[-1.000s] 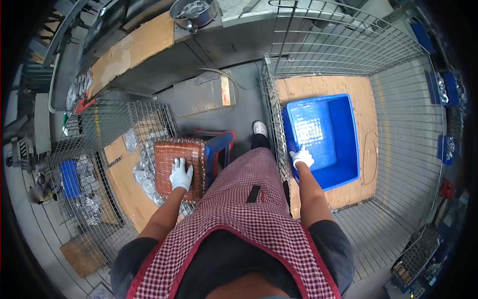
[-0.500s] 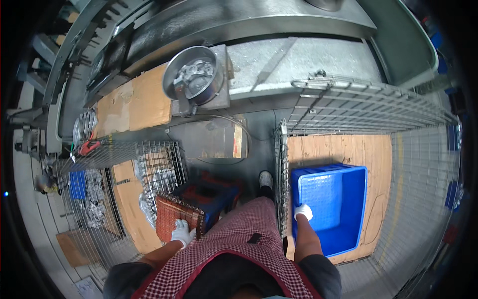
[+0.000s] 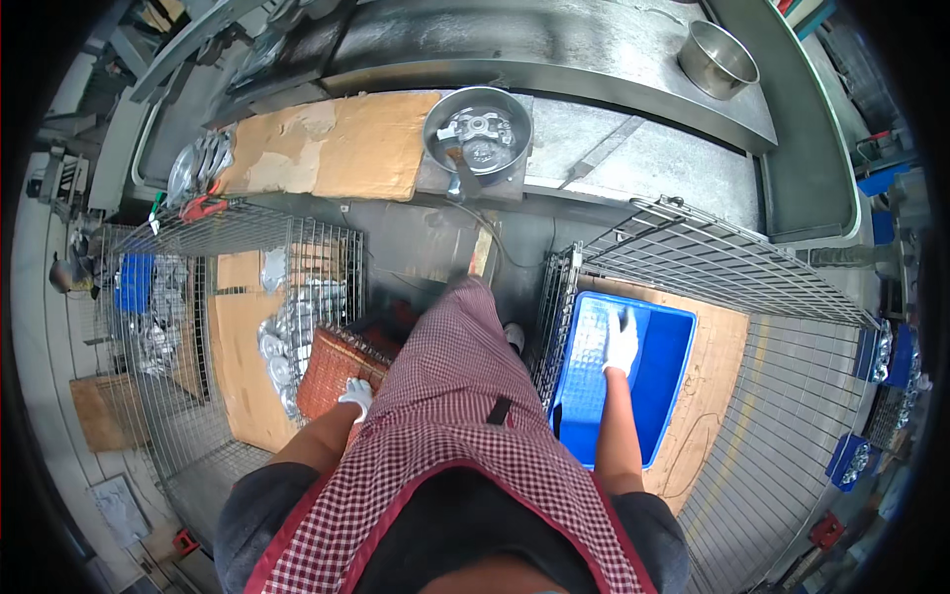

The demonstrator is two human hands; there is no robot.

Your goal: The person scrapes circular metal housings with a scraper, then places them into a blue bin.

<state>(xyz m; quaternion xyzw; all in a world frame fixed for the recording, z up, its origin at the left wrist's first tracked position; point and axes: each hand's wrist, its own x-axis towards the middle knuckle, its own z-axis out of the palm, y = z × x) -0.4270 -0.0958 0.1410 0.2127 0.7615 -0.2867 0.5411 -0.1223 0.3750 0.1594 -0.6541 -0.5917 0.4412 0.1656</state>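
Resting on the woven reddish-brown pad point(image 3: 334, 374), your gloved left hand point(image 3: 357, 396) has its fingers laid out along the nearer right part, with most of the pad stretching off to its left and ahead. Your gloved right hand point(image 3: 621, 344) is over the blue crate point(image 3: 586, 348), pointing away from you within the outline of its rim; blur hides the fingertips, so you cannot tell whether they touch the crate or are closed on anything.

That crate sits to your right on a cardboard sheet point(image 3: 714, 386) inside a wire cage point(image 3: 712, 246). To your left, beyond the pad, another wire cage point(image 3: 327, 238) contains cardboard point(image 3: 237, 346) and a heap of shiny metal parts point(image 3: 307, 322). Ahead, a round metal pot point(image 3: 431, 156) on the surface point(image 3: 683, 176) has metal pieces point(image 3: 485, 134) in it and a dark-handled tool point(image 3: 463, 176) leaning over its near rim. Farther right stands a second pot point(image 3: 711, 74); its contents are too unclear to tell.
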